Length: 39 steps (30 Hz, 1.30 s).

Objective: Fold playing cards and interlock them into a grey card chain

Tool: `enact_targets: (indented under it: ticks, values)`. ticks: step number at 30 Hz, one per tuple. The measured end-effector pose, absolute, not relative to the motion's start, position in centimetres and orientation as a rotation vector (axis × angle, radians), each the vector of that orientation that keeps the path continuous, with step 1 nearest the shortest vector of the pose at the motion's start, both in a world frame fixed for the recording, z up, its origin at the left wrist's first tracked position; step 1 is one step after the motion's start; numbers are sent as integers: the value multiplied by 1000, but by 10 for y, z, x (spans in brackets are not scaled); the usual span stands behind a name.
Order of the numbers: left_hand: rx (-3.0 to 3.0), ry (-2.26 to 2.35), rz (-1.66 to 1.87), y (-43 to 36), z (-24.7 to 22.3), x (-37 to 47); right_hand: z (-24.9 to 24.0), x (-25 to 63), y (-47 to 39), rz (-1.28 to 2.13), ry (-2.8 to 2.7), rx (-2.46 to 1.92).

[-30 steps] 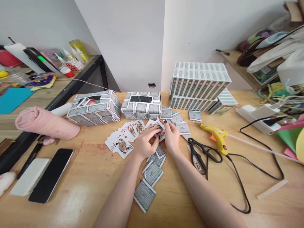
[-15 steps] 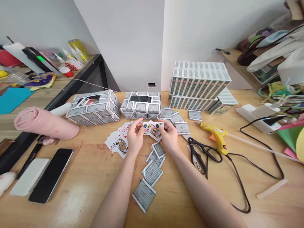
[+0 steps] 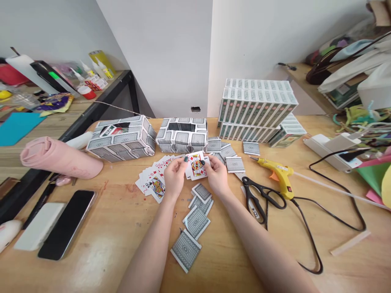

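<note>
Your left hand (image 3: 174,175) and right hand (image 3: 217,173) pinch the overlapping white rectangular paper playing cards (image 3: 197,166), face side up, between thumbs and fingers at opposite edges, just in front of the grey-patterned, card-covered rectangular box (image 3: 182,141). Uneven thumb pressure could let these cards slide out of alignment or bow. Lowering your left hand carelessly could disturb the fanned face-up white paper cards (image 3: 156,184), forward-left of the box

Wood surface (image 3: 116,228) in front of me, glare (image 3: 95,258) lower left. Pale wall (image 3: 159,61) ahead, small hole (image 3: 195,109) low down. Black-edged side surface (image 3: 118,84) on my left.
</note>
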<state>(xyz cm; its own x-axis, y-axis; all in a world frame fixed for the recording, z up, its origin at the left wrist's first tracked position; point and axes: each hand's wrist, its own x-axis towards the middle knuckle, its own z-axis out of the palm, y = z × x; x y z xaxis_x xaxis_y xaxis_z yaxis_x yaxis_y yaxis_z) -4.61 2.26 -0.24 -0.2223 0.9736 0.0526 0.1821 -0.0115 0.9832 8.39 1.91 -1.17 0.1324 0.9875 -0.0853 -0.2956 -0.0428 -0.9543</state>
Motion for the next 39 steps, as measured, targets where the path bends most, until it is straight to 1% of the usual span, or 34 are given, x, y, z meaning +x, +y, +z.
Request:
enact_targets:
  ticks: [3,13,19,24,31,37,39]
  values:
    - [1251,1475,1270,23,-3,-46,-9,86,20,1263,-847,-1101]
    - [1020,1350,1319,30,-6,-52,-10,88,21,1287,-981,-1153]
    - [1089,1372,1275,30,-9,-55,-8,90,20,1257,-1002,-1175]
    - [1190,1377,1219,31,-7,-56,-9,89,20,1297,-953,-1161]
    - [1146,1337,1098,32,-4,-63,-8,90,20,1236,-997,-1284]
    - [1048,1305,1075,32,-1,-67,-6,92,20,1381,-982,-1118]
    - [1014,1271,1072,33,0,-67,-7,92,21,1383,-975,-1101]
